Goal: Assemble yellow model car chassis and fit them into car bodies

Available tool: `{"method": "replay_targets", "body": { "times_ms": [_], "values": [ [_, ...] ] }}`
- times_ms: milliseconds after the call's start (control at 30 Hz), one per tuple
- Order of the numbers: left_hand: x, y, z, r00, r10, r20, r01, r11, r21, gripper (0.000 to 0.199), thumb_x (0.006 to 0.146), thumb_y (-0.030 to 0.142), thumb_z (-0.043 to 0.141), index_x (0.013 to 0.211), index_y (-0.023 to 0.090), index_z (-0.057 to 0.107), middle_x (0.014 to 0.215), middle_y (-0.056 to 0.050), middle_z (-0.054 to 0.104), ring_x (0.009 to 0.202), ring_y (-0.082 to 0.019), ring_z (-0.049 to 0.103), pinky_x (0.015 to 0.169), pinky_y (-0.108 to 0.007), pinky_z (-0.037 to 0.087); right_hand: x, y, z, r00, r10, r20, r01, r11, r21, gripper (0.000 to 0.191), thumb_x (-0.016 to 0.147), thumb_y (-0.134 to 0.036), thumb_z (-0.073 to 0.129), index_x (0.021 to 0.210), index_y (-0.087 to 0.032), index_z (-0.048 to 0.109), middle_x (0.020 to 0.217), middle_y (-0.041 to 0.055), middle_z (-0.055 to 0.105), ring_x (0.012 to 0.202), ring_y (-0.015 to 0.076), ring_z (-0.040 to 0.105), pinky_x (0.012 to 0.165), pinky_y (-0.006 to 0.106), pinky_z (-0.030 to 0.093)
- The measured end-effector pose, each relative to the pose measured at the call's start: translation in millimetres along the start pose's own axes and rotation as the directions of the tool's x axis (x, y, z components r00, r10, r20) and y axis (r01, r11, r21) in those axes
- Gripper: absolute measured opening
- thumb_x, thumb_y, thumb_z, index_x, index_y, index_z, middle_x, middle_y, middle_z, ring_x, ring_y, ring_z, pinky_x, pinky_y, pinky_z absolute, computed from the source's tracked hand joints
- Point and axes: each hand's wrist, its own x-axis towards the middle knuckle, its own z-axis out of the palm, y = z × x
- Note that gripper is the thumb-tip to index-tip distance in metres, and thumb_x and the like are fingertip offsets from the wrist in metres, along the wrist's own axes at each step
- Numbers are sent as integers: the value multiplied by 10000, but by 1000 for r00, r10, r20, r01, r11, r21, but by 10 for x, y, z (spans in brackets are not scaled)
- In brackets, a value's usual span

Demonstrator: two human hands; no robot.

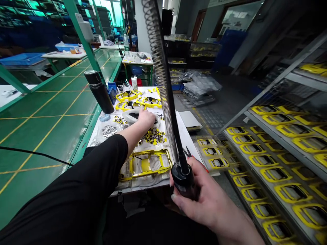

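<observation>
My right hand (204, 200) is wrapped round the black body of an electric screwdriver (184, 182). A coil spring (162, 75) and a black cord (170, 92) rise from its top end. My left hand (146, 119) reaches across the table with curled fingers, at a clear plastic bag (129, 116) of dark parts; its fingertips are hidden. Below my left forearm lies a yellow toy car body shell (149, 163) on plastic wrap. Small black-and-yellow parts (154, 136) are scattered between the bag and the shell.
Several yellow shells (129, 95) lie at the table's far end. A black flask (99, 92) stands on the left, near a bag of silvery pieces (109, 131). Red-handled pliers (188, 152) lie by my right hand. A rack (268, 146) of yellow shells stands right, a green conveyor (53, 119) left.
</observation>
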Motion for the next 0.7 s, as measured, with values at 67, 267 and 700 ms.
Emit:
{"method": "replay_targets", "body": {
  "times_ms": [67, 267, 700],
  "values": [
    [53, 8, 32, 1000, -13, 5, 13, 1000, 14, 411, 1063, 415, 769, 1384, 165, 709, 1416, -138, 726, 1268, -304, 727, 1090, -545, 637, -2, 16, 10, 1000, 4, 0, -4, 1000, -25, 321, 1024, -404, 824, 1205, -273, 594, 1093, -5, 643, 863, 120, 563, 734, 230, 486],
    [94, 15, 90, 1000, -27, -1, 27, 998, 53, 412, 1066, 427, 762, 1388, 175, 707, 1423, -136, 724, 1270, -304, 723, 1090, -548, 633, 14, 70, 16, 997, 49, -57, -54, 995, -87, 385, 995, -485, 858, 1189, -271, 604, 1002, -10, 647, 818, 133, 540, 717, 268, 460],
    [-256, 55, -109, 992, 44, -121, -43, 999, 13, 427, 1066, 447, 753, 1388, 169, 712, 1471, -142, 703, 1369, -331, 677, 1191, -606, 559, 182, 56, 43, 995, -11, -102, -10, 980, -198, 359, 1006, -508, 833, 1175, -276, 616, 991, -13, 646, 854, 149, 568, 754, 284, 499]
  ]
}}
